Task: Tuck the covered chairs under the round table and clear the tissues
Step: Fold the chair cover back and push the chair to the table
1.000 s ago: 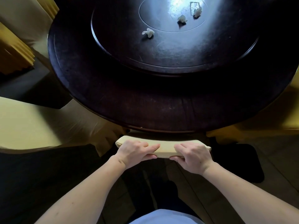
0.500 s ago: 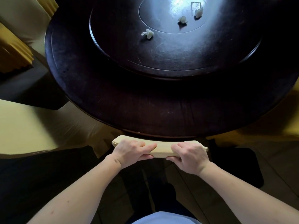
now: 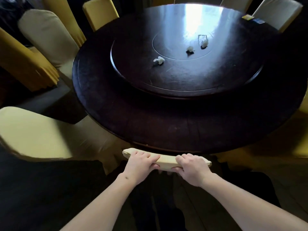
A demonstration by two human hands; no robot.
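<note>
A dark round table (image 3: 166, 127) fills the middle of the view, with a raised turntable (image 3: 183, 80) on it. Three crumpled white tissues lie on the turntable: one at the left (image 3: 159, 60), one in the middle (image 3: 190, 49), one at the right (image 3: 204, 42). Directly in front of me, the cream-covered top of a chair back (image 3: 166, 160) sits against the table's near edge. My left hand (image 3: 141, 165) and my right hand (image 3: 191, 167) both grip that chair back from above, side by side.
A cream covered chair (image 3: 33, 134) stands at the near left, angled out from the table. More covered chairs ring the far side: a beige one (image 3: 46, 37), a yellow one (image 3: 100, 12), a beige one (image 3: 276, 12). Small packets (image 3: 253, 19) lie at the table's far right edge.
The chair back has slid forward until it meets the table's edge, with both hands still on it. My head has lifted, so more of the table and the far chairs show.
</note>
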